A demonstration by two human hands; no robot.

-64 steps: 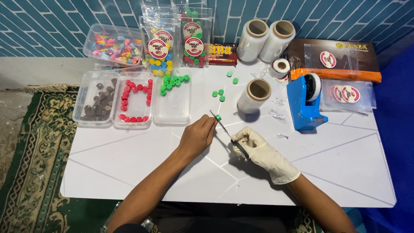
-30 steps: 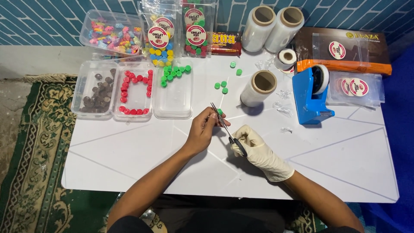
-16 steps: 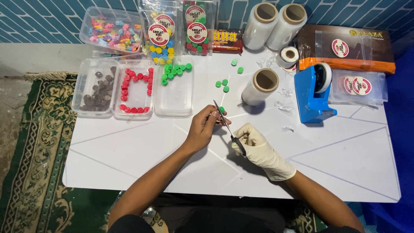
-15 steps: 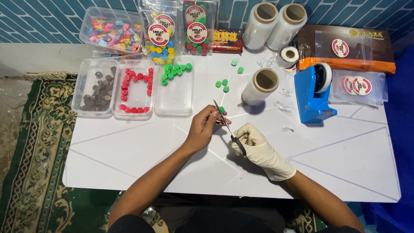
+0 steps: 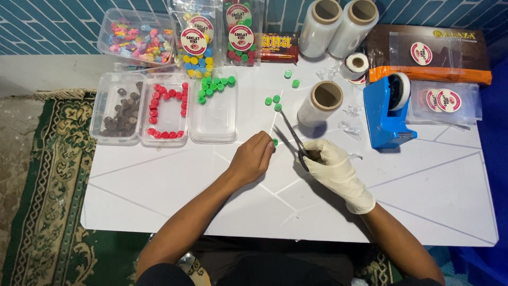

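Observation:
My left hand [image 5: 253, 158] is bare and pinches a small green round candy [image 5: 274, 142] at its fingertips, low over the white table [image 5: 159, 190]. My right hand [image 5: 330, 165] wears a cream glove and grips black scissors [image 5: 292, 136], blades open and pointing up-left toward the candy. The two hands sit close together near the table's middle. Three more green candies [image 5: 273, 101] lie loose just beyond the scissor tips.
Three clear trays stand at left: dark candies [image 5: 117, 108], red candies [image 5: 166, 108], green candies [image 5: 214, 106]. Rolls of clear film [image 5: 321, 101] [image 5: 338, 26], a blue tape dispenser [image 5: 389, 112], candy bags [image 5: 217, 32] and a brown box [image 5: 428, 53] line the back.
The camera view has shifted slightly downward. Both hands stay together at the same spot, the scissors still beside the green candy.

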